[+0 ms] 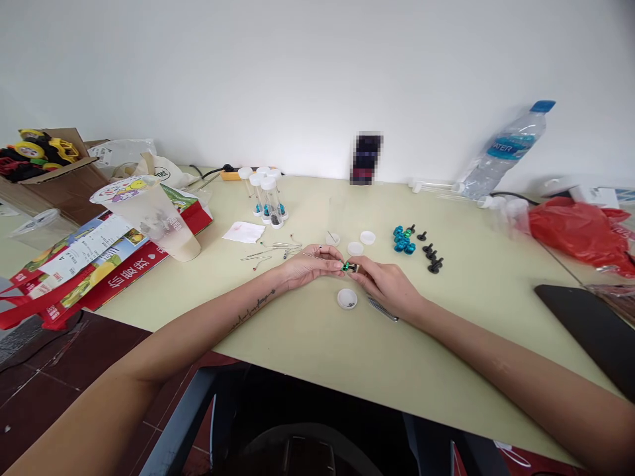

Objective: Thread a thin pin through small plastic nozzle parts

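Observation:
Between both hands, above the table, is a small green and black part (348, 267). My left hand (312, 266) is closed on its green end, and a thin metal rod also lies along those fingers. The fingers of my right hand (387, 284) pinch the black end. Just below the hands sits a round white cap (347, 299) with tiny dark bits inside. Metal tools (383, 309) lie beside it, partly under my right hand. More white caps (368, 237) are behind the hands. To the right are blue parts (403, 240) and several black pieces (435, 266).
Capped clear tubes (270, 201) stand at the back, near a white paper (244, 231) and thin metal rods (275, 248). A drink cup (159, 221), bags and a cardboard box (64, 188) crowd the left. A water bottle (510, 152) and red plastic bag (580, 228) are right.

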Demonstrator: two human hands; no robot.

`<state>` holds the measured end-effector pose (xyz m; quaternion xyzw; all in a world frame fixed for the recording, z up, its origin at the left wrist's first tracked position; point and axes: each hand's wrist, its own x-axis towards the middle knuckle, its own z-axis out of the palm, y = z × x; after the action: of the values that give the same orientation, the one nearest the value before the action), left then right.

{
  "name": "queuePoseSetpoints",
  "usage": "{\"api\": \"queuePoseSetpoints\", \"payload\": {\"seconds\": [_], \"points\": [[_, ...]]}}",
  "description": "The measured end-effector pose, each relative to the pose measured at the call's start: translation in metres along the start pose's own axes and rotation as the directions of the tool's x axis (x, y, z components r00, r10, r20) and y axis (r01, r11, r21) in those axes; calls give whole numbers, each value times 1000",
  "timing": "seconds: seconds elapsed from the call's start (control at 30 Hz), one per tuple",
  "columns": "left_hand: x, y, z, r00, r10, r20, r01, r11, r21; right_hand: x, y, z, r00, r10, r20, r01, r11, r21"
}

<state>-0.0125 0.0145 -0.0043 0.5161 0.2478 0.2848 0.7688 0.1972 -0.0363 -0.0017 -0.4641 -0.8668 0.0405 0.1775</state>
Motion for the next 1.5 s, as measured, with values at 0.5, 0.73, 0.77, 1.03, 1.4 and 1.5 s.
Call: {"api": "queuePoseSetpoints", "payload": {"seconds": [0.5, 0.73, 0.77, 1.03, 1.4, 1.5], "points": [[0, 1, 0, 1000, 10, -3, -10, 1000, -18, 0, -1, 0, 1000, -1, -7, 2, 999, 33], [0, 0, 0, 1000, 1, -11, -1, 1000, -16, 0, -1, 0, 1000, -8, -18, 8, 1000, 8], [0, 0, 0, 1000, 1, -10, -1, 1000, -13, 0, -1, 0, 1000, -6, -17, 6, 1000, 4], [0, 0, 1, 1000, 4, -17, -5, 1000, -11, 0, -1, 0, 1000, 18, 0, -18, 998, 56], [0, 1, 1, 1000, 8, -12, -8, 1000, -14, 0, -1, 0, 1000, 15, -5, -15, 998, 53], [-1, 2, 2, 1000, 6, -14, -6, 1000, -19, 0, -1, 1, 1000, 6, -3, -6, 998, 55]]}}
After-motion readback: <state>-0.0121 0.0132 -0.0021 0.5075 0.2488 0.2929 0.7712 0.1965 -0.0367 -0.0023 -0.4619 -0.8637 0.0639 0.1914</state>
